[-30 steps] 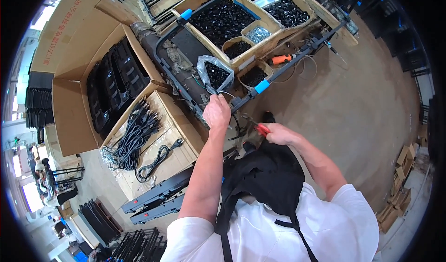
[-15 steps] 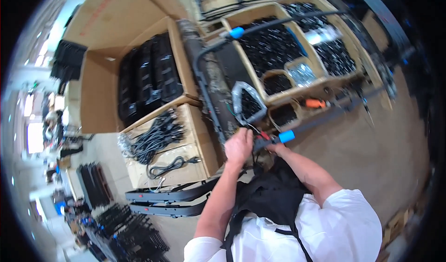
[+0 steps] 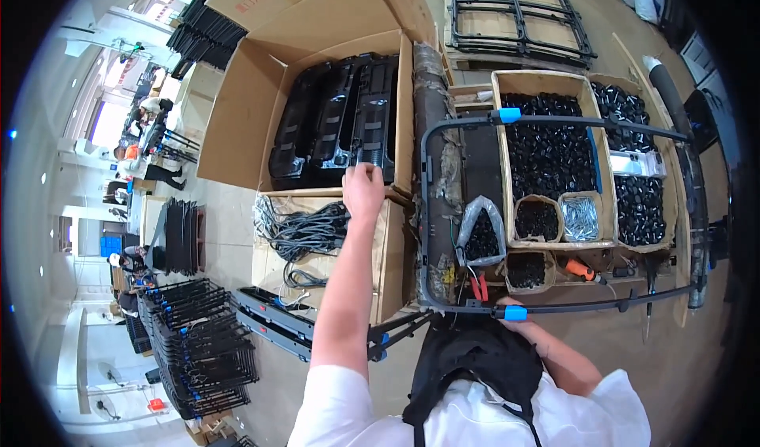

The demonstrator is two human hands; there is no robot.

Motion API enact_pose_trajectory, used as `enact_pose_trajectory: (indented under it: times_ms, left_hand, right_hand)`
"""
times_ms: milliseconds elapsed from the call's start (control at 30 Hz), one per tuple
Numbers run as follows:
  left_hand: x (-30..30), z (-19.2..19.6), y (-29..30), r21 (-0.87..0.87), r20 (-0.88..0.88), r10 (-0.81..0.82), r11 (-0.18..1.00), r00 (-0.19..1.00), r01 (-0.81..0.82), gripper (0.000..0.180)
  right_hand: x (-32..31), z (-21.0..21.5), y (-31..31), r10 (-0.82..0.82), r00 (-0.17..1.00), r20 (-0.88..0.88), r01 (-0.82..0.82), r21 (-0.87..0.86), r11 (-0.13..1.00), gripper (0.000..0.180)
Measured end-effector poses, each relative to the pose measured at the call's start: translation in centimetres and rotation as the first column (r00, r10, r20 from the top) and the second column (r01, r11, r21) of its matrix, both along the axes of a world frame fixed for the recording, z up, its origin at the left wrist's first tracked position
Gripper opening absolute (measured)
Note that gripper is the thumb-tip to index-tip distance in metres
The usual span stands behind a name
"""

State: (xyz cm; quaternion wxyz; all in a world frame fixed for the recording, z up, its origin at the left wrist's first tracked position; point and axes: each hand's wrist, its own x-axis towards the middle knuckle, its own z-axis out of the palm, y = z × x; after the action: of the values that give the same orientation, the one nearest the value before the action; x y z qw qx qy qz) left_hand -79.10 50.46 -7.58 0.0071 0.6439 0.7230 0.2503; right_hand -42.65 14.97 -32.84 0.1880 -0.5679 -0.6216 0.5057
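While the left hand (image 3: pixel 363 190) reaches out to the near edge of the big open cardboard box (image 3: pixel 237 122), its fingers curl onto one of the black moulded panels (image 3: pixel 336 122) stacked upright inside; looks like a closing grip on the panel's end, not yet lifted. Right hand (image 3: pixel 514 326) sits low by the chest, mostly hidden behind the black apron (image 3: pixel 475 360), touching the bent black metal tube frame (image 3: pixel 431 209) just beside a blue clip (image 3: pixel 514 313); cannot tell how wide it is or if it grips. Frame lies across the table, over open trays of small black parts (image 3: pixel 546 154), with a small cup of silver screws (image 3: pixel 580 217) and red-handled pliers (image 3: pixel 479 286) near its front rail. Bundled black cables (image 3: pixel 305 229) fill the box just beside the left forearm. Step in hand, as I judge it: fetching a panel while steadying the frame. Next move likely calls for a firm pinch and a straight pull up, clear of the neighbouring panels and the box flap.
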Motion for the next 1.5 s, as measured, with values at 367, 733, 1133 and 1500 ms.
enact_pose_trajectory:
  times_ms: [367, 733, 1133, 1500]
  left_hand:
    - [-1.1, -4.9, 12.6, -0.415, -0.404, -0.144, 0.909, 0.903, -0.041, 0.024]
    - [1.5, 18.3, 0.0, -0.215, 0.200, -0.383, 0.881, 0.902, 0.422, 0.020]
    - [-3.0, 9.6, -11.9, 0.183, 0.973, -0.104, 0.895, -0.207, 0.406, 0.052]
    - [5.7, -4.3, -21.8, -0.165, 0.924, 0.104, 0.977, 0.367, 0.138, 0.065]
  right_hand:
    - [4.2, 27.3, -0.2, -0.246, 0.926, 0.287, 0.355, -0.432, 0.829, 0.047]
    - [0.6, 38.4, 18.2, -0.281, 0.929, 0.239, 0.053, 0.668, 0.742, 0.059]
    - [-1.7, 39.9, 23.4, 0.290, 0.923, 0.252, -0.376, 0.433, 0.819, 0.047]
    - [-13.0, 19.8, 22.7, -0.546, 0.718, -0.431, 0.487, -0.250, 0.837, 0.039]
